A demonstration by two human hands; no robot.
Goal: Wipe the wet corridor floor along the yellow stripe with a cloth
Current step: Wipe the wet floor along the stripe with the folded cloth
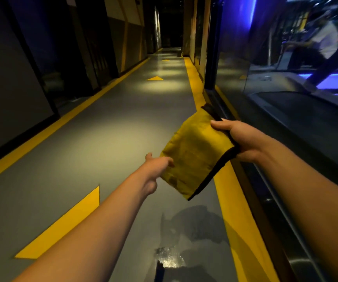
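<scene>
A folded yellow cloth (pixel 194 153) with a black edge hangs in the air above the grey corridor floor. My right hand (pixel 235 139) grips its upper right side, thumb on top. My left hand (pixel 157 165) reaches to the cloth's lower left corner, its fingers touching the edge; whether they pinch it is not visible. Below the cloth, a wet patch (pixel 170 259) glistens on the floor beside the right yellow stripe (pixel 239 220).
A glass wall (pixel 286 98) with a dark base rail runs along the right. Dark panels line the left wall, with a second yellow stripe (pixel 41 133) at its foot. Yellow arrows (pixel 155 78) mark the floor. The corridor stretches ahead into darkness.
</scene>
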